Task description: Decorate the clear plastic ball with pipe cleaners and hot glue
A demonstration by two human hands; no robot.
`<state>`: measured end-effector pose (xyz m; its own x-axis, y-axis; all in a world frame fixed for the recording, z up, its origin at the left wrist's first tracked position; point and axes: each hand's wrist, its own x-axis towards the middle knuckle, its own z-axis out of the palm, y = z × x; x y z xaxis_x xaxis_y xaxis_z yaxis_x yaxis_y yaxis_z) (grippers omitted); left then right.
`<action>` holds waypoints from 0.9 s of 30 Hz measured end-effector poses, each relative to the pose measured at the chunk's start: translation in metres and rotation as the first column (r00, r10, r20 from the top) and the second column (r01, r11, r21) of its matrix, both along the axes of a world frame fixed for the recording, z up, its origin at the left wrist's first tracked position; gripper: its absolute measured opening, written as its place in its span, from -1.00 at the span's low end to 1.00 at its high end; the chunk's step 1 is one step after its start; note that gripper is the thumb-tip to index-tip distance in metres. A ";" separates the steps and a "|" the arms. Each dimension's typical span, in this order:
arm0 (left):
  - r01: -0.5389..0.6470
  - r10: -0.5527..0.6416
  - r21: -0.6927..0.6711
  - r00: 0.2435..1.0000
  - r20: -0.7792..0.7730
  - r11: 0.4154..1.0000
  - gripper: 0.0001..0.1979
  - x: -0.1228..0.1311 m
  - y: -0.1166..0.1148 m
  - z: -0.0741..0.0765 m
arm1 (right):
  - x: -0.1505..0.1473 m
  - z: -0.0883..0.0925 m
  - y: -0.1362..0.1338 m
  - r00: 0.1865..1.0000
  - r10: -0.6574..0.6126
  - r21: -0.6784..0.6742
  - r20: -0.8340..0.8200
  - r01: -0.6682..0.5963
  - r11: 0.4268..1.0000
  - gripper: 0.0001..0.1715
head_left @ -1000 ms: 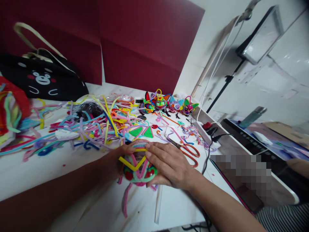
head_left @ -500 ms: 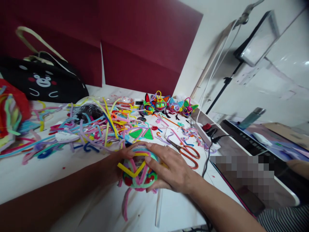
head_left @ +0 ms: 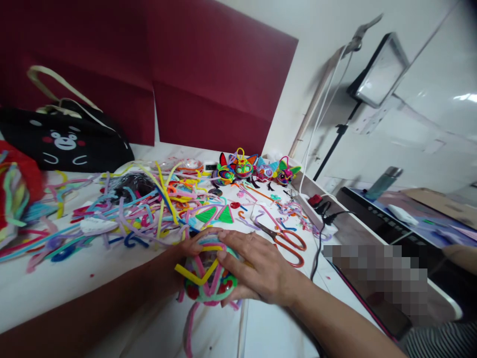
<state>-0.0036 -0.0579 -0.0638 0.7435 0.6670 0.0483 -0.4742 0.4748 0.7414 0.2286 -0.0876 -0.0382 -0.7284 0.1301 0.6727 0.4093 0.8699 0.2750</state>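
Low in the middle of the head view is a round pipe-cleaner ornament [head_left: 210, 291], mint green, pink, blue and red, cupped between both my hands. A bent yellow pipe cleaner [head_left: 203, 281] zigzags across its top, one end sticking out to the left. My left hand [head_left: 190, 248] grips the ornament's far left side, its fingers partly hidden. Wrapped over the right side, my right hand [head_left: 259, 266] has its fingertips against the yellow strip. A pink pipe cleaner [head_left: 189, 330] dangles below. Just beyond the hands lie two green triangular pieces [head_left: 225, 214] edged in pink.
Orange-handled scissors [head_left: 288, 241] lie right of my hands. A heap of loose pipe cleaners [head_left: 145, 209] spreads to the left, near a black bag [head_left: 63, 139]. Several finished cat-faced ornaments [head_left: 244, 168] stand at the back. A black cable [head_left: 316, 258] runs along the right edge.
The whole view has shifted slightly, with the back of the table now lower in the picture. Both hands keep their hold on the ornament, and the yellow strip looks unchanged.
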 end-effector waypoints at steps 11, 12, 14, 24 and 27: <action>0.028 -0.028 -0.013 1.000 -0.001 1.000 -0.66 -0.003 -0.002 0.001 | -0.005 0.003 0.005 0.997 0.039 0.056 -0.068 -0.035 0.998 -0.46; 0.036 -0.036 -0.013 0.999 -0.002 0.999 -0.69 -0.003 -0.002 0.003 | -0.005 0.003 0.005 0.997 0.035 0.057 -0.069 -0.031 0.998 -0.47; 0.054 -0.054 -0.008 0.999 -0.003 0.998 -0.68 -0.003 -0.002 0.004 | -0.005 0.003 0.005 0.998 0.022 0.058 -0.066 -0.018 0.998 -0.48; 0.054 -0.057 0.069 0.998 0.040 0.996 -0.58 0.003 0.005 -0.007 | -0.004 0.001 0.003 0.999 -0.009 0.052 -0.035 0.010 0.999 -0.41; 0.053 -0.054 0.070 0.998 0.017 0.996 -0.58 0.002 0.003 -0.002 | -0.004 0.001 0.003 0.999 -0.014 0.068 -0.030 0.016 0.998 -0.43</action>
